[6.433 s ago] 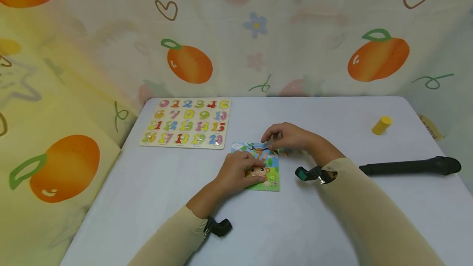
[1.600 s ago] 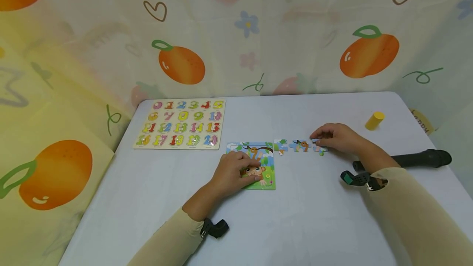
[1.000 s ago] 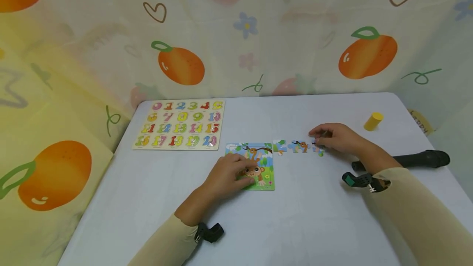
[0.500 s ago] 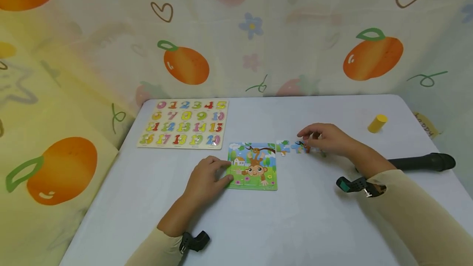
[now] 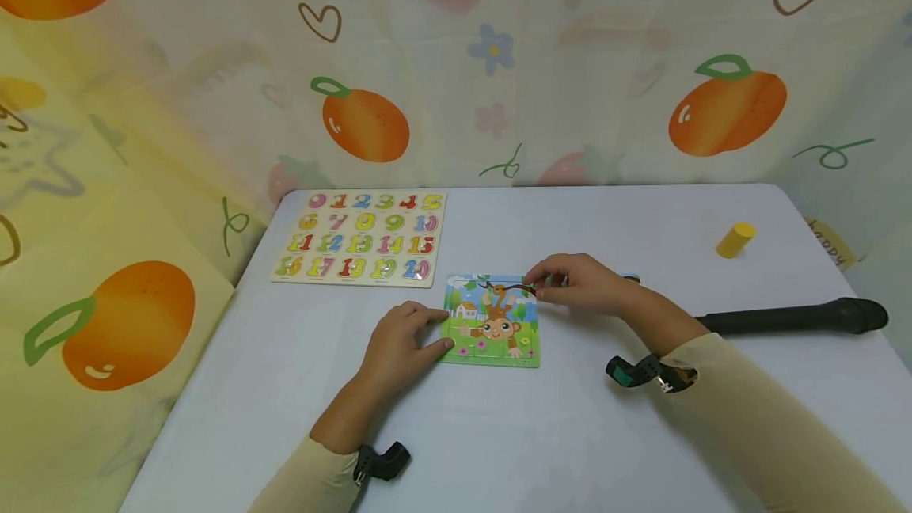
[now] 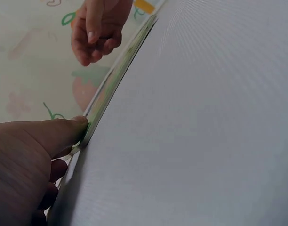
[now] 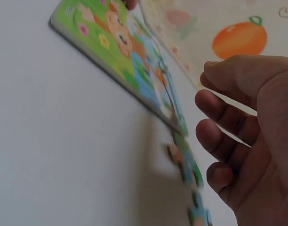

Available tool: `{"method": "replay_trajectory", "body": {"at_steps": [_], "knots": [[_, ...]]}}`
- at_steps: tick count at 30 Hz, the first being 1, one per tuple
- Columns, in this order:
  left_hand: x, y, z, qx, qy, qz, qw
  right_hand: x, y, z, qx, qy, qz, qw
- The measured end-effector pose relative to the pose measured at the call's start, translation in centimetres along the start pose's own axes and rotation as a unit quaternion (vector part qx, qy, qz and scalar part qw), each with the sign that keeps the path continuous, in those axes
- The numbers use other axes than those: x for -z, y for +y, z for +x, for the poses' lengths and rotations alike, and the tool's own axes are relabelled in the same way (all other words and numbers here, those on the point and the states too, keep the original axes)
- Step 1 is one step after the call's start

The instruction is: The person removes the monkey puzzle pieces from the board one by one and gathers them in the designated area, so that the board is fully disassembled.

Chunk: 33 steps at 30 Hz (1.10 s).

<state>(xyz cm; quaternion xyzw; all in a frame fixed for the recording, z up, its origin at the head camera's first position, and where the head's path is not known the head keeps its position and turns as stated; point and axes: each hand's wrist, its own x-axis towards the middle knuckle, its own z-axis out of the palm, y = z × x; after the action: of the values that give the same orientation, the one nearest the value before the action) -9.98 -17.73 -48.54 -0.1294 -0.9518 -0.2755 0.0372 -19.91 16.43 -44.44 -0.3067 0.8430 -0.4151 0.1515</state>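
A square monkey jigsaw puzzle (image 5: 492,343) lies on the white table, its picture face up. At its left edge, my left hand (image 5: 399,345) touches it with thumb and forefinger spread apart; the left wrist view shows the thumb against the thin edge of the puzzle (image 6: 116,77). Over the upper right corner is my right hand (image 5: 580,285), fingers loosely bent. Nothing shows between those fingers in the right wrist view. Loose jigsaw pieces (image 7: 185,160) lie in a row off that corner, mostly hidden by the right hand in the head view.
A wooden number board (image 5: 359,236) lies at the back left. A yellow cylinder (image 5: 735,241) stands towards the back right, with a black microphone (image 5: 798,317) lying in front of it. A patterned cloth (image 5: 570,62) hangs behind the table.
My left hand has slid off the puzzle's face to its left edge, uncovering the monkey. My right hand has moved left along the loose pieces to the puzzle's upper right corner.
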Motion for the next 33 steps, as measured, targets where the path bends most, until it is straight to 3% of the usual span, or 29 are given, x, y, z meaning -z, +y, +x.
{"method": "replay_trajectory", "body": {"at_steps": [13,18,25,33], "knots": [[-0.3,-0.1,0.0,-0.006,0.010,-0.011,0.9999,-4.8,-1.9,2.7,0.004,-0.015,-0.002,1.000],[-0.3,-0.1,0.0,-0.007,0.008,-0.011,0.9999,-5.9,-2.4,3.2,-0.006,0.000,-0.050,0.999],[-0.2,-0.3,-0.1,-0.017,0.011,-0.006,0.9998,-7.2,-3.2,4.5,0.019,-0.018,-0.085,0.996],[-0.1,-0.2,0.1,-0.019,0.016,-0.005,0.9997,-8.4,-4.1,5.3,0.014,-0.019,-0.171,0.985]]}}
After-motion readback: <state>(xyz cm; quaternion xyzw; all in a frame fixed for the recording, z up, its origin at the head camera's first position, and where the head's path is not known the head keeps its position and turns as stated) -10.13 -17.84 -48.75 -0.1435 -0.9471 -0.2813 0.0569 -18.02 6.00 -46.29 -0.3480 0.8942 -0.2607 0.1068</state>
